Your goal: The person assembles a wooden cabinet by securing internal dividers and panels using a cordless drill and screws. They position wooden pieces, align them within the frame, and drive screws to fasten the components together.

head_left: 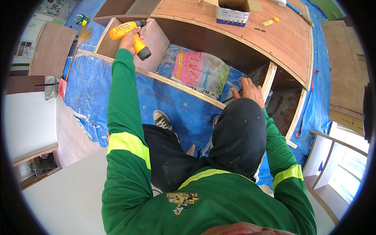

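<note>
My left hand (127,40) is wrapped round the grip of an orange and yellow cordless drill (122,30). The drill lies across the near left corner of a wooden cabinet frame (184,87), its chuck toward an upright divider (153,41) and its black battery base hanging toward me. Over by my right knee, my right hand (251,92) holds nothing, with its fingers apart near the frame's front rail. Inside the frame's middle bay a printed pink and white sack (201,70) lies on blue sheeting. I cannot tell whether the drill's tip touches wood.
On the plywood top (184,11) stand an open cardboard box (231,17) with dark small pieces, a small yellow-capped container (268,23) and a thin dark pen-like item (260,29). Blue tarp (92,80) covers the floor. A broom (83,36) and red dustpan (62,87) are at left.
</note>
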A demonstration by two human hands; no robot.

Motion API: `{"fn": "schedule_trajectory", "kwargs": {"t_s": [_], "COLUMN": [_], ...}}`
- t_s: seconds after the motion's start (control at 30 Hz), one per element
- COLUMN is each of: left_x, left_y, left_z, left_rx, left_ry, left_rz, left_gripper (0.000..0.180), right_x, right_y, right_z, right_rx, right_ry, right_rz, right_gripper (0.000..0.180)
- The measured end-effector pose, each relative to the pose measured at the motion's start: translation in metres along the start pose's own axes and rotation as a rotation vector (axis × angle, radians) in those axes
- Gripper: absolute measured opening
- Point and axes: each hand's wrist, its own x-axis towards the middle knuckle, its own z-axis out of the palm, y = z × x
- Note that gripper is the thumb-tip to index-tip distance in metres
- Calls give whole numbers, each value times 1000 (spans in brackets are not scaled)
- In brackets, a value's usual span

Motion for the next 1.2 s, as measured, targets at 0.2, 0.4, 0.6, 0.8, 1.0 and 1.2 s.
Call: {"fn": "schedule_trajectory", "kwargs": {"t_s": [0.2, 0.4, 0.6, 0.8, 1.0, 1.2], "left_x": [3, -2, -6, -9, -2, 2], "left_y": [-5, 2, 8, 5, 9, 6], "left_z": [-3, 7, 10, 13, 9, 6], "left_rx": [25, 104, 153, 153, 186, 159], "left_ry": [-11, 22, 15, 41, 3, -18], "left_rz": [-10, 13, 18, 52, -12, -6], "left_gripper": [24, 22, 21, 22, 23, 23], "right_x": [2, 2, 3, 2, 3, 2], "right_y": [-7, -2, -3, -4, -7, -4], "right_z": [-7, 0, -2, -2, -5, -1], "right_rx": [-14, -15, -17, -12, -21, -9], "right_ry": [-114, -91, -107, -90, -101, -84], "right_rz": [61, 59, 63, 59, 57, 48], "right_gripper": [53, 55, 55, 55, 54, 54]}}
